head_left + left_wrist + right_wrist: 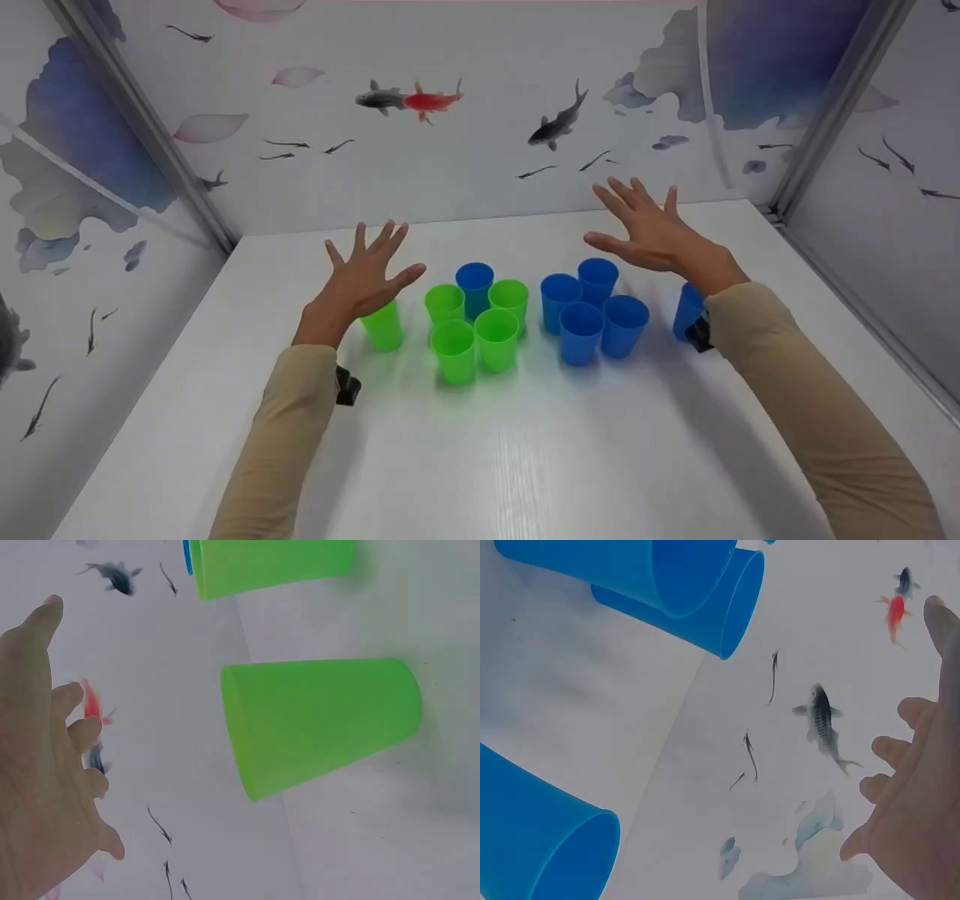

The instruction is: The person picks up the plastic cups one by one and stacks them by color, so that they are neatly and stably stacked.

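My left hand hovers with spread fingers above a lone green cup, not touching it; the left wrist view shows that green cup upright beside the palm. On the other side my right hand is raised, fingers spread and holding nothing. Below its wrist stands a single blue cup, partly hidden by the forearm. Between the hands, several green cups stand grouped with one blue cup behind them. Right of these is a cluster of several blue cups. All the cups stand mouth up.
The white table carries all the cups. A back panel printed with fish and petals rises behind it. Side panels flank it at left and right, meeting the back panel at grey metal posts.
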Available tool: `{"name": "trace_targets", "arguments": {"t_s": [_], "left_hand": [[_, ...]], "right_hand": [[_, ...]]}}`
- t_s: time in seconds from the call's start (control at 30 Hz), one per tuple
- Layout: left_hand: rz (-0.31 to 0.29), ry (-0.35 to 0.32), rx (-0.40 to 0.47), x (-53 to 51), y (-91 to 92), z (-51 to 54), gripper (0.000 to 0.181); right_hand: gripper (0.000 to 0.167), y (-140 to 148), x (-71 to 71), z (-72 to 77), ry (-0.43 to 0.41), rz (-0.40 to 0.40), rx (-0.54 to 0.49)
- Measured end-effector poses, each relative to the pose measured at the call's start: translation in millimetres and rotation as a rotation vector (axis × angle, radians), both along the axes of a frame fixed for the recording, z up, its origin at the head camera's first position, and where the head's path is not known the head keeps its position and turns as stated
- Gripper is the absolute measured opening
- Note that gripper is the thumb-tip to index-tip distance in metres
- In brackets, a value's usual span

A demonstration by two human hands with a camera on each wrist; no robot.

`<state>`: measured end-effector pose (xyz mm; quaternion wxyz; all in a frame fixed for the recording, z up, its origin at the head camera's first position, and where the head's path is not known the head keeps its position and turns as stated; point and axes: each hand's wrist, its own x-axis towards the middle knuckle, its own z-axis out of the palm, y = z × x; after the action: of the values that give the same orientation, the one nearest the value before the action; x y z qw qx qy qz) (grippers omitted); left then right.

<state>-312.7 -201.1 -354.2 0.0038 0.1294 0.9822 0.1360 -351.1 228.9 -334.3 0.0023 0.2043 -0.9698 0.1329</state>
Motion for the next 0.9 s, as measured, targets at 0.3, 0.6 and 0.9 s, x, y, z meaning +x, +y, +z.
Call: {"name": "trace_targets", "arguments": {"t_s": [0.3,0.6,0.9], "left_hand": [[-0.010,0.012,-0.004,25.6,-12.3,-2.7,0.083],[-0.003,0.035,0.124,48.3,-15.7,-4.2,0.079],[0.063,0.080,0.397,60.5,-19.5,-16.2,0.072]], "right_hand": [[0.087,-11,23.1,-3.3,0.028,0.072,-0.062],[0.082,-31,54.4,-8.9,0.026,0.163,-0.210],[0.081,-55,81.8,-23.5,0.014,0.188,-0.473]]}}
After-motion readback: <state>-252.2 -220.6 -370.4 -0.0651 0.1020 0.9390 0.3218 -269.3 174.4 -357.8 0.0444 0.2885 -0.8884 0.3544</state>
